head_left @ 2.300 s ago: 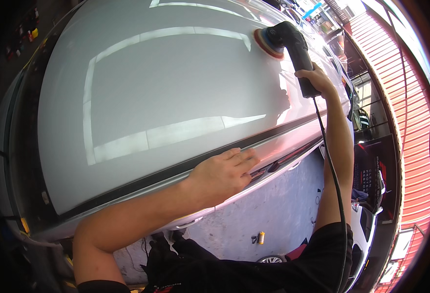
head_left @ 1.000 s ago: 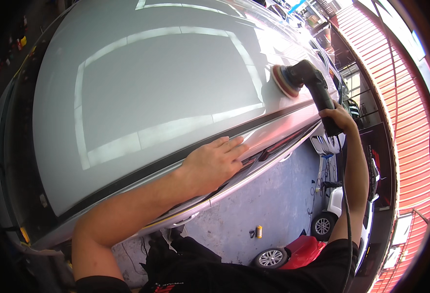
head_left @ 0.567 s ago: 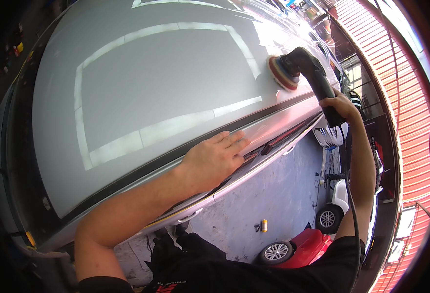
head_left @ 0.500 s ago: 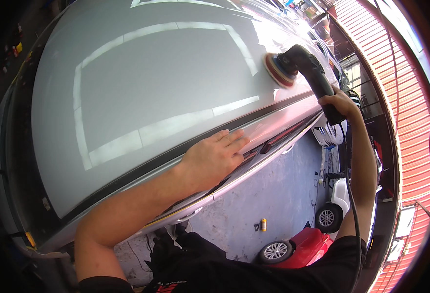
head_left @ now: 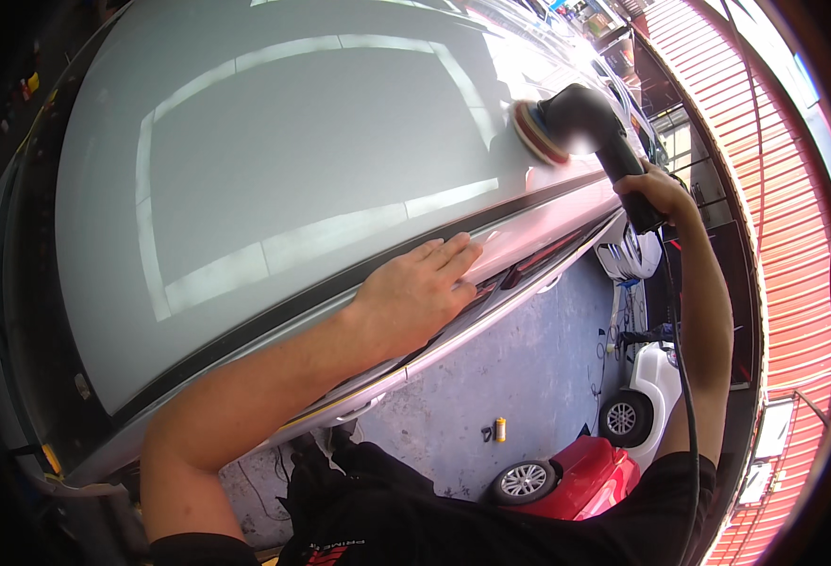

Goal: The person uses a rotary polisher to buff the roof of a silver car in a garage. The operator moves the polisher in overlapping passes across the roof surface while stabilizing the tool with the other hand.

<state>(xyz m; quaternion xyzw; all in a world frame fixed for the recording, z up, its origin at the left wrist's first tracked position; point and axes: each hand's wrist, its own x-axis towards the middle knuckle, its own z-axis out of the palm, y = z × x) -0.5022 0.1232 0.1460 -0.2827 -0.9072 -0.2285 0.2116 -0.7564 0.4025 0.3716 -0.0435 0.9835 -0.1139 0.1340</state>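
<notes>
A black polisher [head_left: 615, 149] is gripped by its handle in my right hand [head_left: 659, 191], fingers wrapped round it. Its round pad [head_left: 540, 134], edged in red and blue, is tilted against the silver car roof [head_left: 293, 160], close to the side edge. My left hand [head_left: 420, 288] lies flat along the roof's side rail, nearer to me, fingers stretched out and nothing held. A dark trim strip [head_left: 236, 344] runs along the roof beside that hand. Bright rectangular bands of light reflect in the panel. My right forearm has the polisher's power cord [head_left: 684, 377] running down alongside it.
Below on the grey floor [head_left: 491, 358] stands a yellow bottle [head_left: 500, 429] next to a small dark object. A red car [head_left: 590, 476] and a white car [head_left: 656, 377] are at the lower right. Cables trail on the floor near a detached-looking white part [head_left: 628, 250].
The view has shifted slightly, so the roof and floor objects sit a little further left. My left hand stays on the rail, and my right still grips the polisher at nearly the same spot.
</notes>
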